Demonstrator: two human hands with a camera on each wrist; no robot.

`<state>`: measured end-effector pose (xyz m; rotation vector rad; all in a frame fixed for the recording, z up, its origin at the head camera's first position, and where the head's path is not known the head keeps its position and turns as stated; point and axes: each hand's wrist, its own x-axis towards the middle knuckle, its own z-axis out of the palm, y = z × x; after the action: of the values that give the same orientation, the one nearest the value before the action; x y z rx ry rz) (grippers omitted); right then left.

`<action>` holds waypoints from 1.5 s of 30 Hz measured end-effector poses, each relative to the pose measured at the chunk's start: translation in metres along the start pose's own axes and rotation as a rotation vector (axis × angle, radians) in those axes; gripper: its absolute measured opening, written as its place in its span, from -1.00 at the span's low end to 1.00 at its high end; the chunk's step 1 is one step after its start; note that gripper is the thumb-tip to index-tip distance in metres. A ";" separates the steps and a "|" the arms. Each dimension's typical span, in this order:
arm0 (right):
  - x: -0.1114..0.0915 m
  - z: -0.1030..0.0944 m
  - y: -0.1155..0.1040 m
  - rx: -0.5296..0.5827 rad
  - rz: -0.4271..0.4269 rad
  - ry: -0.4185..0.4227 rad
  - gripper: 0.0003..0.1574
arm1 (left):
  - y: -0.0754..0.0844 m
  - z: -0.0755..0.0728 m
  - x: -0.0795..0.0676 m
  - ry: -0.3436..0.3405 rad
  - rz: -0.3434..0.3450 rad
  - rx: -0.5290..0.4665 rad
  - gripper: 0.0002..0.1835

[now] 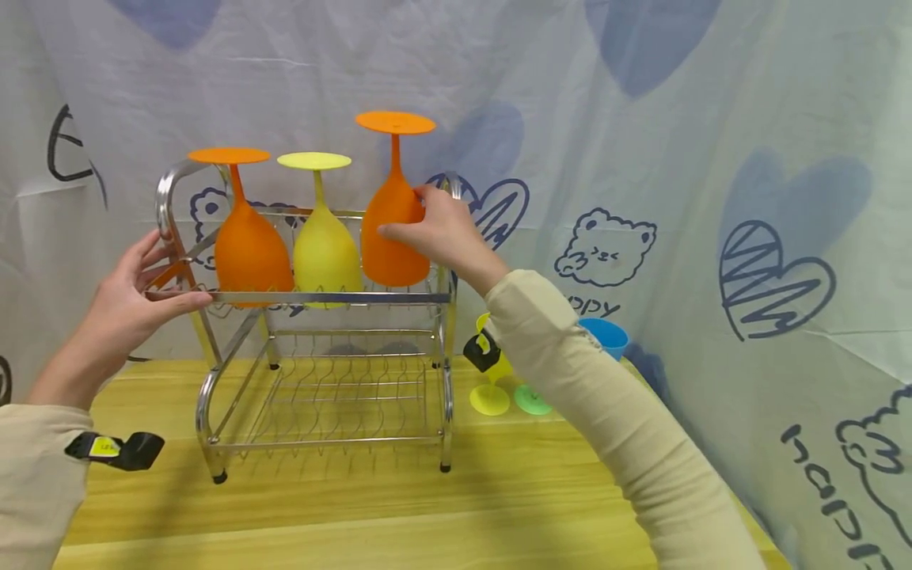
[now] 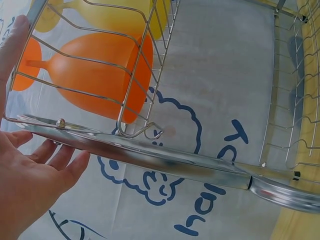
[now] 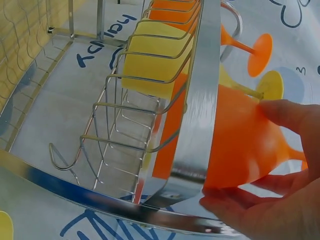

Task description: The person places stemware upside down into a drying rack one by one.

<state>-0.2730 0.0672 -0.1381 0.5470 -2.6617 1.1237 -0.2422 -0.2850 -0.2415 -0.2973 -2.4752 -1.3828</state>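
Note:
A two-tier metal dish rack (image 1: 335,298) stands on the wooden table. Its upper tier bears an upside-down orange goblet (image 1: 252,249) at the left and an upside-down yellow goblet (image 1: 328,253) in the middle. My right hand (image 1: 456,237) holds another orange goblet (image 1: 390,257) by its bowl, base up, at the tier's right end; its base stands higher than the other two. With the thumb on the front bar and the fingers round the side, my left hand (image 1: 138,297) grips the rack's upper left corner, as the left wrist view (image 2: 37,170) also shows.
Right of the rack, partly behind my right sleeve, stand a yellow goblet (image 1: 489,401), a green base (image 1: 532,400) and a blue cup-like piece (image 1: 606,335). The rack's lower tier (image 1: 342,396) holds wire slots. A printed curtain (image 1: 663,198) hangs behind and at the right.

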 end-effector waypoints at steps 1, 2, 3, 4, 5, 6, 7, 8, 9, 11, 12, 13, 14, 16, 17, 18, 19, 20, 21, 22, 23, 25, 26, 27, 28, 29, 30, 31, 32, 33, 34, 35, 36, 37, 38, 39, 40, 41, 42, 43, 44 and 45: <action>0.000 0.001 -0.002 -0.009 0.007 0.003 -0.31 | -0.001 0.000 0.000 0.003 -0.001 0.003 -0.03; 0.000 0.002 -0.004 -0.016 0.015 0.007 -0.32 | -0.001 -0.001 -0.001 0.006 -0.002 0.005 -0.03; 0.001 0.004 -0.005 -0.025 0.024 0.012 -0.34 | -0.001 -0.001 -0.001 0.008 -0.001 0.006 -0.03; 0.001 0.005 -0.007 -0.028 0.035 0.016 -0.35 | -0.002 -0.001 -0.001 0.010 0.000 0.005 -0.03; 0.001 0.006 -0.008 -0.032 0.046 0.021 -0.36 | -0.002 -0.002 -0.001 0.013 0.001 0.005 -0.03; 0.002 0.008 -0.009 -0.034 0.056 0.027 -0.37 | -0.002 -0.002 -0.001 0.016 0.002 0.006 -0.03; 0.003 0.009 -0.010 -0.036 0.066 0.033 -0.37 | -0.002 -0.002 -0.002 0.018 0.004 0.006 -0.03; 0.004 0.011 -0.011 -0.044 0.074 0.038 -0.38 | -0.002 -0.002 -0.002 0.020 0.006 0.005 -0.03; 0.005 0.013 -0.011 -0.051 0.080 0.041 -0.39 | -0.002 -0.003 -0.002 0.022 0.007 0.005 -0.03; 0.007 0.017 -0.010 -0.068 0.086 0.044 -0.41 | -0.003 -0.002 -0.002 0.027 0.006 0.006 -0.03; 0.007 0.020 -0.009 -0.079 0.087 0.044 -0.41 | -0.003 -0.002 -0.002 0.029 0.005 0.008 -0.03; 0.007 0.022 -0.008 -0.084 0.089 0.041 -0.42 | -0.003 -0.002 -0.002 0.030 0.006 0.008 -0.03; 0.007 0.024 -0.006 -0.088 0.092 0.037 -0.42 | -0.002 -0.001 -0.002 0.029 0.006 0.010 -0.02; 0.007 0.029 -0.002 -0.093 0.106 0.031 -0.44 | -0.002 0.000 -0.001 0.026 0.005 0.013 -0.02; 0.006 0.031 0.000 -0.097 0.115 0.029 -0.45 | -0.002 0.000 -0.001 0.022 0.004 0.013 -0.03; 0.006 0.033 0.002 -0.104 0.120 0.026 -0.45 | -0.001 0.000 -0.001 0.020 0.004 0.014 -0.03; 0.006 0.034 0.003 -0.111 0.125 0.024 -0.46 | -0.001 0.000 0.000 0.017 0.004 0.014 -0.03; 0.006 0.035 0.004 -0.126 0.127 0.024 -0.46 | -0.001 0.000 0.000 0.016 0.004 0.015 -0.03; 0.006 0.036 0.005 -0.141 0.128 0.024 -0.46 | -0.001 0.000 0.000 0.015 0.005 0.011 -0.03; 0.007 0.037 0.006 -0.152 0.126 0.024 -0.46 | -0.001 0.000 0.000 0.016 0.008 0.009 -0.03; 0.007 0.037 0.006 -0.162 0.123 0.024 -0.46 | -0.002 0.000 0.000 0.018 0.010 0.007 -0.03; 0.009 0.038 0.006 -0.174 0.117 0.023 -0.46 | -0.002 -0.001 -0.001 0.022 0.017 0.004 -0.03; 0.009 0.038 0.006 -0.172 0.120 0.024 -0.46 | -0.003 -0.001 -0.001 0.024 0.020 0.002 -0.03; 0.010 0.039 0.006 -0.167 0.122 0.022 -0.46 | -0.003 -0.001 -0.001 0.025 0.023 0.000 -0.04; 0.011 0.039 0.006 -0.163 0.129 0.017 -0.46 | -0.004 -0.002 -0.002 0.026 0.024 0.000 -0.04; 0.011 0.040 0.006 -0.161 0.135 0.012 -0.45 | -0.004 -0.002 -0.002 0.026 0.025 0.000 -0.04; 0.012 0.040 0.006 -0.159 0.141 0.005 -0.45 | -0.005 -0.002 -0.003 0.027 0.026 -0.001 -0.04; 0.012 0.041 0.006 -0.160 0.148 -0.001 -0.44 | -0.005 -0.002 -0.003 0.026 0.028 0.000 -0.04; 0.012 0.041 0.006 -0.161 0.154 -0.009 -0.43 | -0.005 -0.002 -0.003 0.026 0.030 0.002 -0.04; 0.013 0.040 0.006 -0.167 0.160 -0.017 -0.43 | -0.005 -0.002 -0.003 0.026 0.032 0.002 -0.04; 0.013 0.039 0.005 -0.170 0.164 -0.025 -0.44 | -0.005 -0.002 -0.003 0.026 0.034 0.003 -0.03; 0.013 0.039 0.005 -0.173 0.164 -0.032 -0.44 | -0.005 -0.002 -0.003 0.027 0.036 0.003 -0.03; 0.014 0.037 0.004 -0.173 0.165 -0.042 -0.45 | -0.005 -0.002 -0.003 0.028 0.037 0.002 -0.03; 0.014 0.037 0.003 -0.173 0.168 -0.054 -0.45 | -0.005 -0.002 -0.003 0.030 0.035 0.003 -0.03; 0.014 0.036 0.002 -0.173 0.172 -0.068 -0.44 | -0.005 -0.002 -0.003 0.030 0.032 0.003 -0.03; 0.013 0.035 0.001 -0.176 0.175 -0.081 -0.42 | -0.006 -0.002 -0.003 0.031 0.029 0.001 -0.03; 0.013 0.034 0.000 -0.171 0.178 -0.094 -0.40 | -0.006 -0.002 -0.003 0.030 0.027 0.000 -0.03; 0.012 0.033 -0.001 -0.172 0.180 -0.106 -0.36 | -0.006 -0.002 -0.003 0.029 0.023 0.000 -0.03; 0.011 0.031 -0.003 -0.174 0.179 -0.115 -0.32 | -0.006 -0.002 -0.003 0.027 0.022 0.001 -0.03; 0.010 0.029 -0.004 -0.181 0.176 -0.121 -0.29 | -0.006 -0.002 -0.003 0.026 0.021 0.000 -0.03; 0.009 0.027 -0.006 -0.182 0.174 -0.126 -0.27 | -0.006 -0.002 -0.003 0.025 0.021 -0.002 -0.03; 0.008 0.025 -0.007 -0.179 0.167 -0.128 -0.28 | -0.005 -0.002 -0.002 0.025 0.021 -0.003 -0.04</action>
<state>-0.2781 0.0421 -0.1482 0.3819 -2.9279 0.9051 -0.2414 -0.2893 -0.2458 -0.3041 -2.4432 -1.3742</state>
